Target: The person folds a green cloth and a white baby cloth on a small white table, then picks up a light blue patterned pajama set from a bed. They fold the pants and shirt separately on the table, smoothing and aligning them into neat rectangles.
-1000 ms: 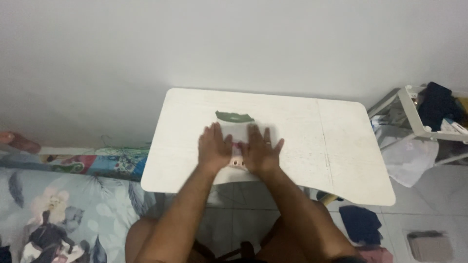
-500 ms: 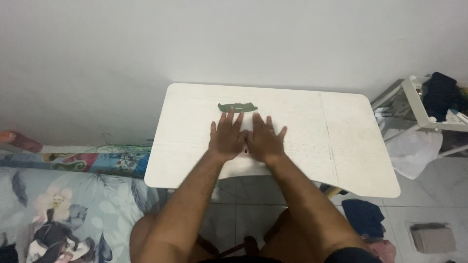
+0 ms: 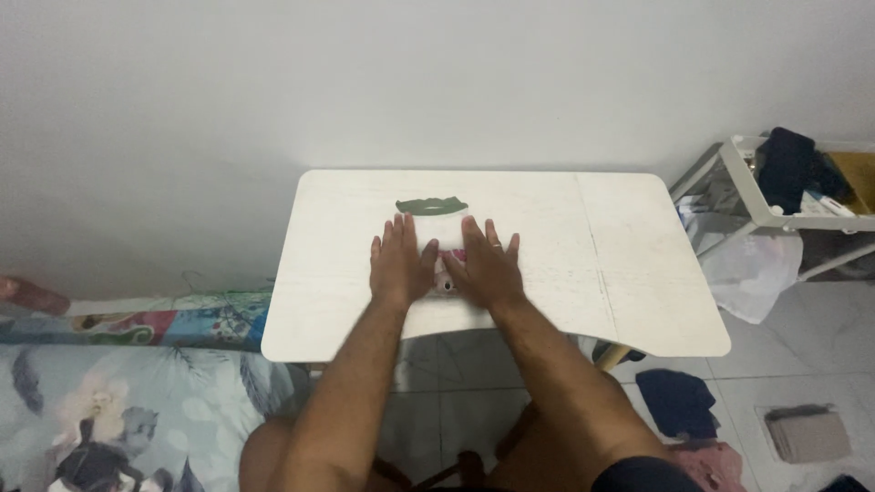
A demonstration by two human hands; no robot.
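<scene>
Pressing my left hand and right hand flat, fingers spread, on a small white folded garment | mid white table | soft, light, limp; grip edges.

Single view only, from a head-worn camera. It looks steeply down and forward over the wearer's own forearms onto a white worktop set against a pale wall. The worktop sits mid-frame at arm's reach, all four corners visible. Left hand and right hand lie near centre. Frame margins take in a patterned bed lower left and a white rack at right. No second view to compare.
</scene>
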